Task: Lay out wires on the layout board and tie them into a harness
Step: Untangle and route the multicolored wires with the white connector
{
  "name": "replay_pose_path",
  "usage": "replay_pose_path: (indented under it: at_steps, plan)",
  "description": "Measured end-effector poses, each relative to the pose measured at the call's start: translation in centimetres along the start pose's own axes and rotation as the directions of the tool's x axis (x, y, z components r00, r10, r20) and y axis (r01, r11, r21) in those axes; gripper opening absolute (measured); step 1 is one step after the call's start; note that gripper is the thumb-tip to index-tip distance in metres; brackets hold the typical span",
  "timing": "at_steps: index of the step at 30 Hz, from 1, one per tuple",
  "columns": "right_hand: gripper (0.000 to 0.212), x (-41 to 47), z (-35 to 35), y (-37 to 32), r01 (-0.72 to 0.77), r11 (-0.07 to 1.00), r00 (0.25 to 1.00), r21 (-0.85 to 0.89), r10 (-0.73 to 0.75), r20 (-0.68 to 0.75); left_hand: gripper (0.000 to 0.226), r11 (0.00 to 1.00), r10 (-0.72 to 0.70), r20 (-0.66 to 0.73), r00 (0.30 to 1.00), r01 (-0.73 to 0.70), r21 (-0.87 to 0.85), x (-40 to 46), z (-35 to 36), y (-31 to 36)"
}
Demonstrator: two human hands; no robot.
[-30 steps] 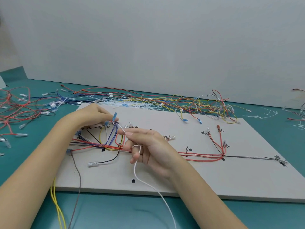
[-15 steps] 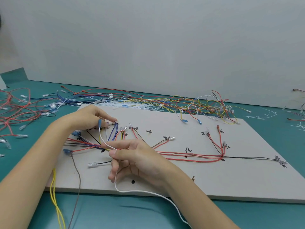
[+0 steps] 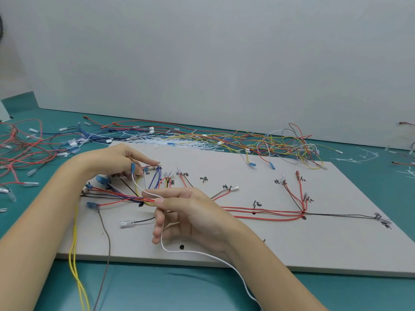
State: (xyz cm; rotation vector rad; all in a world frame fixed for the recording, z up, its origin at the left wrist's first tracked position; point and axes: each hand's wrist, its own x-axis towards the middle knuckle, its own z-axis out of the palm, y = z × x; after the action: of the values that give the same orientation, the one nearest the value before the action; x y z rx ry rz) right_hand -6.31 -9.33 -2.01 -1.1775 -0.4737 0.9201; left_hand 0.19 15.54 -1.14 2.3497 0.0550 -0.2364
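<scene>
A grey layout board [image 3: 292, 248] lies on the green table, with black marks and pins on it. Red, blue, black and yellow wires [image 3: 262, 212] run along its drawn paths. My left hand [image 3: 112, 160] rests at the board's far left corner and pinches the blue terminal end [image 3: 133, 169] of a white wire [image 3: 197, 253]. My right hand [image 3: 190, 218] pinches the same white wire between thumb and forefinger above the wire junction. The wire passes down through its fingers, loops over the board's front edge and runs off the bottom of the view.
A tangle of loose yellow, red and white wires [image 3: 280, 144] lies behind the board. More red and blue wires [image 3: 27, 144] spread at the left. White cable ties [image 3: 359, 157] lie at the far right. Yellow wires [image 3: 75, 272] hang over the front edge.
My right hand has slid down and toward me along the white wire, away from my left hand. My left hand lowered the blue terminal onto the board's left corner.
</scene>
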Motion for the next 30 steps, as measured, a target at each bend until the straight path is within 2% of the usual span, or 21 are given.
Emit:
replay_pose_path:
  at_steps: [3,7,9,13,17,20,24,30]
  plan:
    - [0.029,0.0,0.0,0.1,-0.001,1.0,1.0,0.023,0.001,0.0,0.033,1.0,-0.029,-0.009,1.0,0.029,0.005,-0.3,-0.5,-0.7]
    - [0.027,0.1,-0.1,0.2,-0.012,1.0,1.0,-0.006,0.012,-0.013,0.016,0.981,-0.078,0.038,0.996,0.084,-0.175,-0.8,-1.2,-1.7]
    - [0.027,0.1,-0.1,0.3,-0.026,0.999,0.999,-0.035,0.026,-0.02,0.012,0.978,-0.057,0.047,0.997,0.065,-0.198,-1.0,-1.3,-2.0]
    - [0.026,0.2,-0.1,0.4,-0.035,0.998,0.998,-0.048,0.033,-0.047,0.04,0.961,-0.033,0.051,0.998,0.045,-0.273,-1.2,-1.6,-2.2]
    - [0.027,0.2,-0.2,0.2,-0.031,0.998,0.998,-0.055,0.028,-0.058,0.039,0.952,-0.063,0.048,0.997,0.074,-0.296,-1.3,-1.4,-1.5]
    - [0.028,0.1,-0.2,0.2,-0.043,0.997,0.998,-0.062,0.04,-0.053,0.037,0.934,-0.077,0.111,0.991,0.111,-0.339,-1.5,-1.6,-1.2]
    - [0.029,0.0,-0.1,0.2,-0.042,0.995,0.999,-0.093,0.04,-0.024,0.033,0.974,-0.05,0.051,0.997,0.06,-0.219,-1.6,-1.6,-1.7]
    - [0.03,0.2,-0.5,0.4,-0.084,0.981,0.996,-0.175,0.078,-0.043,0.054,0.983,-0.077,0.021,0.997,0.08,-0.167,-2.1,-3.4,-4.1]
